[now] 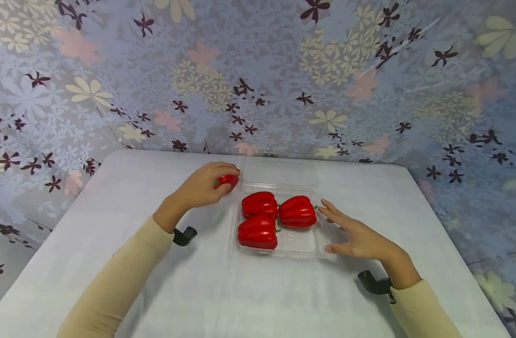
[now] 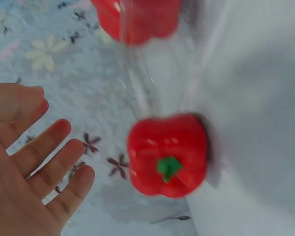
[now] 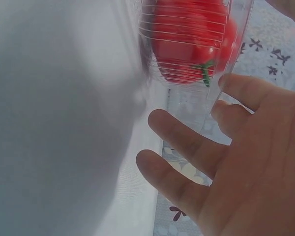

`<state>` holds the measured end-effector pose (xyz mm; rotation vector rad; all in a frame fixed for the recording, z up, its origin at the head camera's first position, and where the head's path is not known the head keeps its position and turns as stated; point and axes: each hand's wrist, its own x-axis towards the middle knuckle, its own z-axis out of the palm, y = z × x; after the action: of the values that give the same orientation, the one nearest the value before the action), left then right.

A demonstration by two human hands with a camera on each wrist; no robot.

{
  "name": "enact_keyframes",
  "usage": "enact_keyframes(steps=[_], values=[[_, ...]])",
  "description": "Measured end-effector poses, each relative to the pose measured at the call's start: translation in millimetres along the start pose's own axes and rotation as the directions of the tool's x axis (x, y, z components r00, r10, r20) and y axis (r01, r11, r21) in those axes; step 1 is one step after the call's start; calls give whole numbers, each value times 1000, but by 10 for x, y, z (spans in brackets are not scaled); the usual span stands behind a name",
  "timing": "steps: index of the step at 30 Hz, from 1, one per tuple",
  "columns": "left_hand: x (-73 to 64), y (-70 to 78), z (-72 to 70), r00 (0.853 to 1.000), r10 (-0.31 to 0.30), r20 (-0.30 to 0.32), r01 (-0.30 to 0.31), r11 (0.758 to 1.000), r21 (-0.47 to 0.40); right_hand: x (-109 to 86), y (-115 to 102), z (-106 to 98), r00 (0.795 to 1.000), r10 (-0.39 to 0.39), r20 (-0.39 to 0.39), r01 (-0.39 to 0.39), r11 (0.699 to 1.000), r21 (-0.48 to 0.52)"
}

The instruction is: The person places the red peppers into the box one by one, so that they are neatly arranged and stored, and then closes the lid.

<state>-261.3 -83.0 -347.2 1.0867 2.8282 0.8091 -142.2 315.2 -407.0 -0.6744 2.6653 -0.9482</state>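
Observation:
A red bell pepper (image 2: 168,155) with a green stem lies on the table just outside a clear plastic container (image 1: 300,241). Over that pepper is my left hand (image 1: 205,184), fingers loosely extended; the left wrist view shows a gap between hand and pepper. Inside the container sit three more red bell peppers: one back left (image 1: 259,205), one front left (image 1: 257,232) and one back right (image 1: 298,211). My right hand (image 1: 355,237) is at the container's right side, fingers spread and holding nothing, with fingertips right at the rim in the right wrist view.
A white cloth covers the table (image 1: 190,291). Behind it rises a flower-patterned backdrop (image 1: 275,94). The container's front right part shows bare clear plastic. Dark bands with small camera mounts are on the left wrist (image 1: 185,236) and right wrist (image 1: 374,284).

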Motion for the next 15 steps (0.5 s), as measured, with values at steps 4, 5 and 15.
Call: enact_keyframes(steps=[4, 5, 15], values=[[32, -157, 49, 998, -59, -22, 59, 998, 9, 13, 1, 2, 1000, 23, 17, -23, 1000, 5], [37, -189, 60, 997, -74, -29, 75, 997, 16, 16, 0, 3, 1000, 24, 19, -25, 1000, 8], [167, -360, 161, 974, -222, -38, 225, 970, 94, -50, -11, -41, 1000, 14, 2, -14, 1000, 25]])
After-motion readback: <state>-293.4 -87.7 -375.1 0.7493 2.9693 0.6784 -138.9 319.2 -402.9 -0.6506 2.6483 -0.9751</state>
